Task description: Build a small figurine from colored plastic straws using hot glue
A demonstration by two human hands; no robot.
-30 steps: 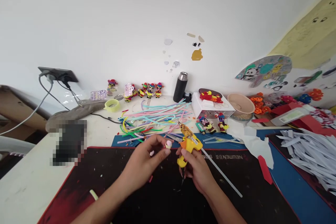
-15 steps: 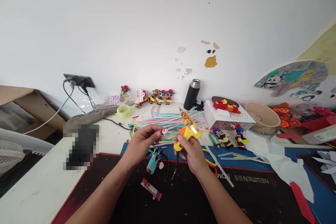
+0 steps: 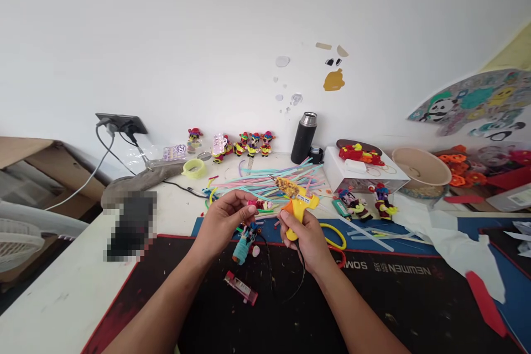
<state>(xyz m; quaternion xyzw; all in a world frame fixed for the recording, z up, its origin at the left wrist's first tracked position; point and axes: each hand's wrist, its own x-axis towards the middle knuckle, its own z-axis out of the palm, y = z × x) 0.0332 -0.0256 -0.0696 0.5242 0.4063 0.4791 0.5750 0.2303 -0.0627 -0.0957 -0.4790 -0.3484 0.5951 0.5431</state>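
My left hand [image 3: 227,220] pinches a small red fuzzy piece [image 3: 262,205] with a pale pinkish tip, pointing right. My right hand [image 3: 306,235] is wrapped round the handle of a yellow hot glue gun [image 3: 302,207]. The gun's nozzle, crusted with brown residue, points up and left, just above and right of the red piece, apart from it. Below my left hand lies a turquoise pipe-cleaner figure [image 3: 243,249] on the dark mat, with a small pink bit beside it. Nearer me is a red lighter [image 3: 241,287].
Many pastel pipe cleaners [image 3: 232,183] lie behind my hands. Small finished figures [image 3: 255,145] stand along the wall, left of a black thermos [image 3: 304,138]. At right are a white box [image 3: 360,177], a beige bowl [image 3: 421,168] and clear glue sticks [image 3: 367,235]. A cord hangs from the glue gun.
The glue gun has turned so that its nozzle points further left, toward the red piece. My left hand still holds that piece, now turned slightly. The camera view has shifted a little.
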